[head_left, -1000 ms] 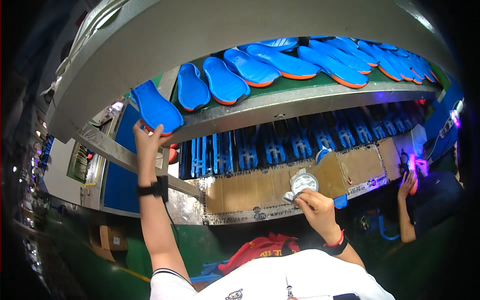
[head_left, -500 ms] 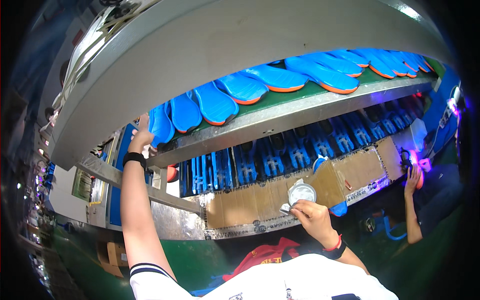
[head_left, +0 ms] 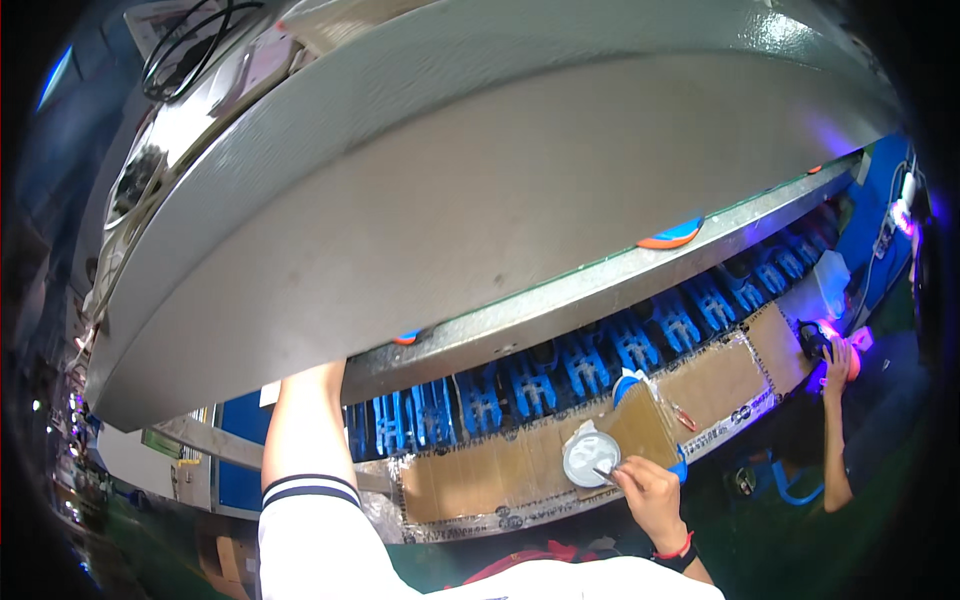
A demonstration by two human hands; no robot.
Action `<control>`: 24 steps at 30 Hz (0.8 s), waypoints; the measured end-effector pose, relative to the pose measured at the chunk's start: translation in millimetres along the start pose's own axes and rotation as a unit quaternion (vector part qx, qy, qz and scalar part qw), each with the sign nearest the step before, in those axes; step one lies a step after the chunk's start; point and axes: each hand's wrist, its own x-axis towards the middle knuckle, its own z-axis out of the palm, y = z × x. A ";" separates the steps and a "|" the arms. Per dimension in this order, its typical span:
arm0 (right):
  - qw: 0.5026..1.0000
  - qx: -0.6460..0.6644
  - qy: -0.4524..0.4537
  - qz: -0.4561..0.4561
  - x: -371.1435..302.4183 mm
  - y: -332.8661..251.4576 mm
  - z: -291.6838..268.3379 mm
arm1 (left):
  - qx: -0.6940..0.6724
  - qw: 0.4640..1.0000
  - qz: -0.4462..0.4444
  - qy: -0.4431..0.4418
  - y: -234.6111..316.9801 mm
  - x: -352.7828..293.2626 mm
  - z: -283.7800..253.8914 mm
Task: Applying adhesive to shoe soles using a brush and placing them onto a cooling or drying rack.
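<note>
My right hand [head_left: 650, 494] pinches a thin stick-like tool [head_left: 605, 474], its tip in a round dish [head_left: 570, 466] of whitish-grey paste. The dish sits on flattened cardboard [head_left: 480, 484] in front of me. My left forearm [head_left: 312, 420] reaches forward under a broad grey metal hood [head_left: 450, 190], which hides that hand and anything in it. Under the hood's lower edge show bits of blue pieces with orange edges, one at the middle right [head_left: 676, 235] and a smaller one [head_left: 406, 338] near my left arm.
A metal rail [head_left: 560, 308] runs below the hood. Beneath it stands a row of blue-and-black slotted pieces [head_left: 533, 386]. Taped cardboard [head_left: 715, 385] covers the ledge. At the right, another person's hand [head_left: 838, 366] is by a pink-lit object. Cables [head_left: 190, 45] lie on top at the upper left.
My view has shifted, so the hood now covers most of the blue pieces. My left hand has gone out of sight beneath it. My right hand has brought the tool's tip into the dish.
</note>
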 end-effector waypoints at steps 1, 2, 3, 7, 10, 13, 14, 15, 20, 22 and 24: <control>1.000 0.002 0.003 -0.006 -0.8 2.6 -2.1 | 0.001 1.000 -0.006 -0.004 -0.9 2.3 1.7; 1.000 -0.002 0.014 0.008 -1.6 5.2 -4.2 | 0.003 1.000 -0.011 -0.010 -1.7 3.2 3.1; 0.999 -0.005 0.025 0.028 -2.2 8.0 -6.8 | 0.004 1.000 -0.015 -0.015 -2.1 4.2 3.6; 0.997 -0.015 0.017 0.074 -4.6 18.4 -16.1 | 0.007 0.999 -0.025 -0.025 -2.1 5.2 4.2; 0.997 -0.019 0.029 0.072 -4.0 22.8 -17.7 | 0.007 0.999 -0.029 -0.026 -2.9 4.4 3.3; 0.997 -0.018 0.023 0.066 -2.2 25.0 -19.3 | 0.008 0.999 -0.030 -0.027 -3.0 4.5 2.3; 0.998 -0.017 0.024 0.061 -1.2 25.0 -18.8 | 0.007 0.999 -0.032 -0.027 -2.9 4.1 2.0; 0.998 -0.013 0.026 0.056 -0.5 24.8 -17.8 | 0.008 0.999 -0.031 -0.027 -2.9 4.3 1.8; 0.999 -0.007 0.035 0.038 3.2 23.1 -13.9 | 0.005 0.999 -0.032 -0.025 -4.6 3.1 -0.2; 0.999 -0.005 0.033 0.043 3.0 21.4 -13.0 | 0.003 0.999 -0.032 -0.024 -5.3 2.4 -0.4; 0.999 -0.004 0.029 0.038 2.5 20.2 -13.2 | 0.003 0.999 -0.031 -0.024 -5.4 2.1 -0.2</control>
